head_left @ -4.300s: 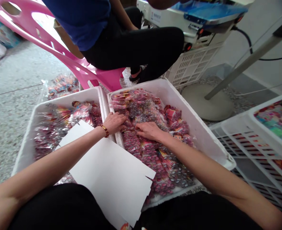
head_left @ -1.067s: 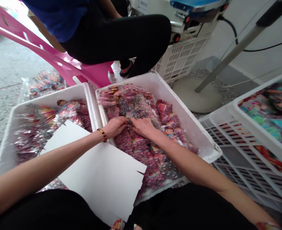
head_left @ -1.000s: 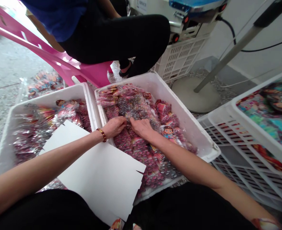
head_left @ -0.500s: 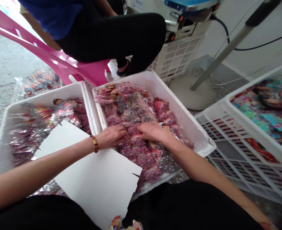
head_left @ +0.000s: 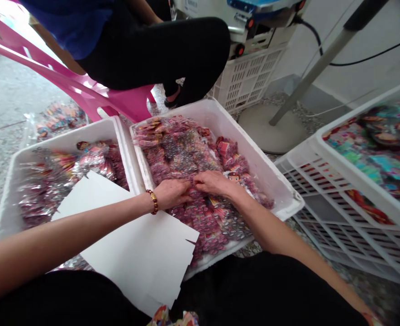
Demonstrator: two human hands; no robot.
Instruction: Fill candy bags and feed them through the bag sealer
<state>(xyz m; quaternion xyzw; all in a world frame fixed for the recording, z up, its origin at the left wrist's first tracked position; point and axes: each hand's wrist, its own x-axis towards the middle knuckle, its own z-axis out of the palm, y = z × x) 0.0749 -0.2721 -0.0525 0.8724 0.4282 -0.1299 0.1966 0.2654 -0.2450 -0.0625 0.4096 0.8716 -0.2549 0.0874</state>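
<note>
My left hand [head_left: 174,194], with a beaded bracelet at the wrist, is over the middle of the right-hand white foam box [head_left: 271,181]. Its fingers are bent and close together among pink packets in clear plastic [head_left: 202,222]. Almost touching it, my right hand [head_left: 211,183] is closed, thumb and fingers pinched low against the same packets. Whatever the fingertips grip is hidden. A white sheet of card [head_left: 142,258] with notched edges lies under my left forearm, spanning the box edges and my lap.
A second foam box [head_left: 3,203] with plastic-wrapped packets stands at left. On the right is a white slatted crate [head_left: 322,194] of colourful printed pieces. A person in black trousers [head_left: 173,54] sits ahead on a pink chair [head_left: 118,102], near a stand's round base [head_left: 271,129].
My left hand has moved right, up close to my right hand. The right hand has hardly shifted and stays closed. The view has tilted slightly.
</note>
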